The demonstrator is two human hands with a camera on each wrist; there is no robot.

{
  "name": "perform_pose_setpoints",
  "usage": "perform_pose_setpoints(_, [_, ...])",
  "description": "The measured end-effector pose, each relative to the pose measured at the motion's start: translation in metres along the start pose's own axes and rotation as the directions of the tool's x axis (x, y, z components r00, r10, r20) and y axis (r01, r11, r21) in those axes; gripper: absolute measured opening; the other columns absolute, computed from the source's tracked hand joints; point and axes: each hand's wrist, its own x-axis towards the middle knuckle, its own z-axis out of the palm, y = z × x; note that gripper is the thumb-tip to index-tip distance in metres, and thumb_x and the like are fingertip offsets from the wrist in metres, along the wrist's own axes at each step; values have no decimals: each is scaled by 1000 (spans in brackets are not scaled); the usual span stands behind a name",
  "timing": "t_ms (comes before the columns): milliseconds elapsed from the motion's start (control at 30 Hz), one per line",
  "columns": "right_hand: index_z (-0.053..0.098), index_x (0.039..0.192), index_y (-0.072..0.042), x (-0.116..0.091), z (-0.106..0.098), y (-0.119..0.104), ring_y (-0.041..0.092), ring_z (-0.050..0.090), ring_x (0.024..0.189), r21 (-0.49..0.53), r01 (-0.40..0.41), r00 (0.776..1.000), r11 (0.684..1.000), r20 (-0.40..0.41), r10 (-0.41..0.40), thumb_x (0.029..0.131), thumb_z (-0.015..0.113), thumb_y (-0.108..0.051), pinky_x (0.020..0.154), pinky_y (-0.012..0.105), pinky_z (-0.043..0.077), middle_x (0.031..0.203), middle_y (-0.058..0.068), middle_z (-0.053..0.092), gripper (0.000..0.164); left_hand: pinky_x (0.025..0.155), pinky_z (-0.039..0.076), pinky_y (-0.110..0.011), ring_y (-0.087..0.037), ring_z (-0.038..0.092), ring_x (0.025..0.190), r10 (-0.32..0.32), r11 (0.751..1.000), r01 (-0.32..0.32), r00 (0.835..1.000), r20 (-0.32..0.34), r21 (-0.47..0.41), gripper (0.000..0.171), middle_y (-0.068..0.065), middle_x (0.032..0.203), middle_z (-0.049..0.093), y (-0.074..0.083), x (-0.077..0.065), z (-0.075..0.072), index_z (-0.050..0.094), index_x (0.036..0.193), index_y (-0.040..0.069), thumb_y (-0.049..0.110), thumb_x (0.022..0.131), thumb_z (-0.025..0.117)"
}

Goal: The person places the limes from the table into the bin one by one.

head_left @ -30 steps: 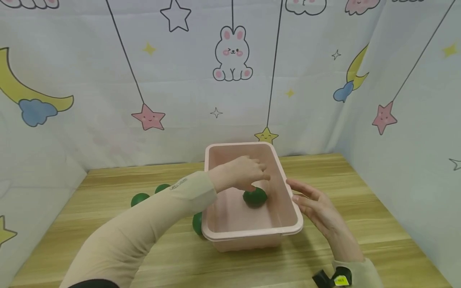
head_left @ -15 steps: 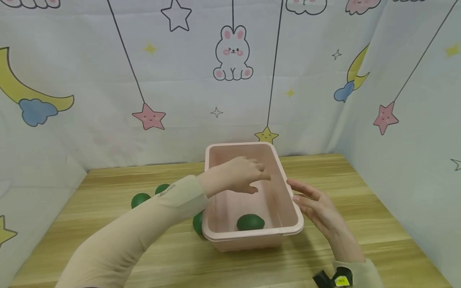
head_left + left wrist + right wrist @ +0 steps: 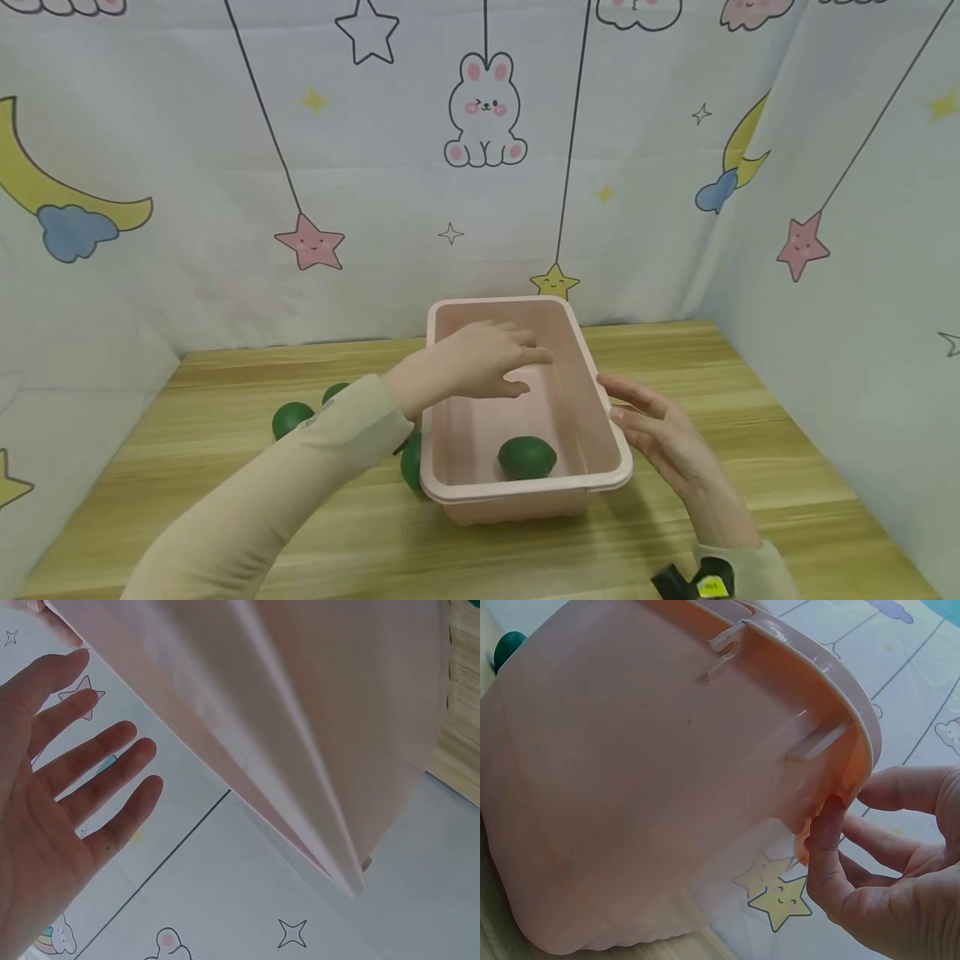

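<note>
A pink plastic basin (image 3: 525, 492) stands on the wooden table, with one dark green, lime-like fruit (image 3: 527, 458) lying on its floor near the front wall. Above the basin's middle hovers my left hand (image 3: 483, 360), fingers spread and holding nothing. In the left wrist view that hand (image 3: 82, 772) shows a bare palm beside the basin's wall (image 3: 300, 712). At the basin's right side, my right hand (image 3: 667, 437) pinches the rim. The right wrist view has the thumb (image 3: 827, 832) beneath the rim and fingers over its outer edge.
Left of the basin, more green fruits lie on the table (image 3: 750, 467): one (image 3: 292, 420) further left, another (image 3: 411, 462) against the basin's side, and one (image 3: 335, 391) partly behind my left sleeve. A printed curtain (image 3: 375, 167) hangs behind and along both sides.
The green fruit has come out from under my left hand and rolled toward the basin's front wall. My left hand has drawn slightly left. The right hand stays on the rim.
</note>
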Motion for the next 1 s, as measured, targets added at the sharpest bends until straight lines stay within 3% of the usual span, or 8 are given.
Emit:
perform_pose_setpoints(567, [42,143,-5,-1,1,-2,6,57,117,-2,-9,1000,1000,-1,9,97,52,-7,96,21,50,132,-9,53,48,97,49,-41,-20,57,117,-48,996,35,986,-159,-82,43,-1,124,61,-9,-32,-3,57,133,23,33,92,63])
perform_pose_setpoints(1000, [44,142,-4,0,1,-1,7,59,115,-1,-7,1000,1000,-5,7,96,52,-6,96,22,51,131,-7,54,47,91,51,-39,-20,58,110,-54,998,48,969,-243,-30,41,-1,118,63,-13,-53,13,60,130,19,31,91,64])
